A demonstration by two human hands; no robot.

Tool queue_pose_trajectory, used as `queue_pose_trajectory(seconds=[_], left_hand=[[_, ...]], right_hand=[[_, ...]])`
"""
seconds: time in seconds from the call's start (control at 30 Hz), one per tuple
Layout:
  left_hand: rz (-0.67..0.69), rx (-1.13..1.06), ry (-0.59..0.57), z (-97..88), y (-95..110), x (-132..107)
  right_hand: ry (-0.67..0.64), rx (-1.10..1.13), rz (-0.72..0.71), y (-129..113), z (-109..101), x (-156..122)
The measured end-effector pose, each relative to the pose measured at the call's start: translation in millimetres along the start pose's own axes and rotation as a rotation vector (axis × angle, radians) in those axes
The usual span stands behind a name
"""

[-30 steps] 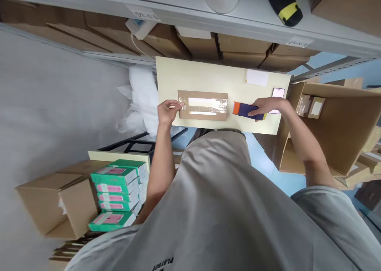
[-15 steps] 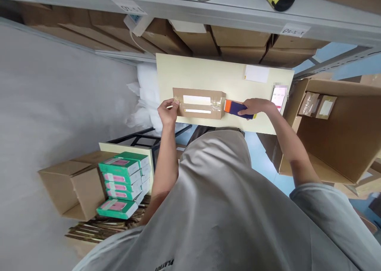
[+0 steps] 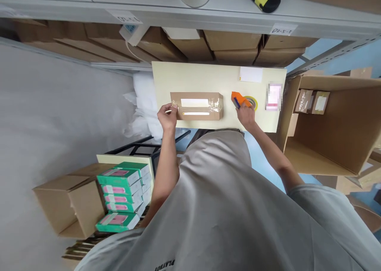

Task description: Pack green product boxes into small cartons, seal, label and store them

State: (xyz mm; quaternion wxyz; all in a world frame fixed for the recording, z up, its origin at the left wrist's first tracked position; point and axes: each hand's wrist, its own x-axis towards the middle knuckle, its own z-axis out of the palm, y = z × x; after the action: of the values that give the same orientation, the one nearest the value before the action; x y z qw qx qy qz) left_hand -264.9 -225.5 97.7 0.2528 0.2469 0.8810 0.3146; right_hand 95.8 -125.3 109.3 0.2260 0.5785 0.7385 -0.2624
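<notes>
A small brown cardboard box (image 3: 197,106) with a white label and clear tape across its top lies on a pale yellow table (image 3: 190,78). My left hand (image 3: 168,115) is closed at the box's left end, its fingers pinching the tape end there. My right hand (image 3: 245,114) grips an orange and blue tape dispenser (image 3: 242,100) with a yellow roll, just right of the box and apart from it.
A phone (image 3: 274,97) and a white slip (image 3: 251,74) lie at the table's right. A large open carton (image 3: 333,120) stands to the right. Green boxes (image 3: 122,193) are stacked on a lower-left carton. Shelves with cartons run behind the table.
My right hand has pulled the tape dispenser away from the box's right end and tilted it up. The left hand has stayed at the box's left end.
</notes>
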Motion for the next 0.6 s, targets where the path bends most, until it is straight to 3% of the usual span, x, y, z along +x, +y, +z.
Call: queue_pose_trajectory(seconds=[0.17,0.3,0.47,0.6], left_hand=[[0.035,0.008,-0.059,1.0,-3.7,-2.1],[0.062,0.030,-0.097,4.8,-6.1,-7.0],[0.039,0.047,-0.215,1.5,-5.0,-9.7],[0.084,0.010,-0.304,-2.6,-1.9,-12.0]], right_hand=[[0.139,0.213,0.066,8.9,51.6,7.8],[0.238,0.278,0.143,3.0,68.7,7.4],[0.309,0.326,0.264,-15.3,46.8,-10.1],[0.434,0.470,0.164,-43.7,17.2,-35.0]])
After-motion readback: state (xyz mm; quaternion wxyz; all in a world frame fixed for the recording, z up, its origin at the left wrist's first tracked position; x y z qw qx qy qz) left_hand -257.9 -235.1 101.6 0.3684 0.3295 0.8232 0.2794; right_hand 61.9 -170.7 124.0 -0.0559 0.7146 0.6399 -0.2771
